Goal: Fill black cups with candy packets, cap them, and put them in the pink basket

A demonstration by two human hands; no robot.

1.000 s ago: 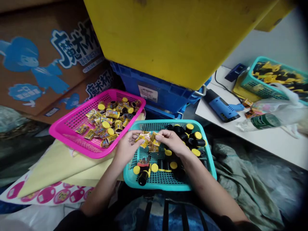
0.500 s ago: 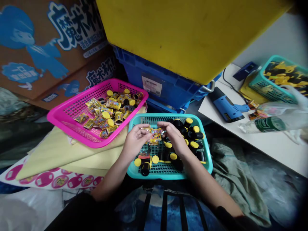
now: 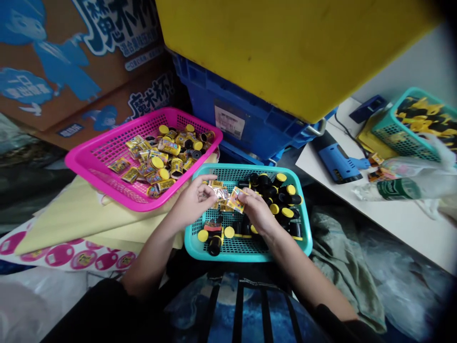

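Observation:
Both my hands hover over a teal basket that holds several black cups with yellow lids. My left hand pinches a bunch of crinkly yellow wrappers. My right hand pinches one yellow wrapper by its edge, just right of the bunch. A black cup with a yellow lid lies near the basket's front left corner.
A pink basket of wrapped yellow cups stands to the left on yellow sheets. Blue crate and yellow bin stack behind. At right, a white table carries a blue tool, a bottle and another teal basket.
The view has shifted slightly. My right hand has drawn one wrapper away from the bunch and now holds it tilted; my left hand keeps the rest.

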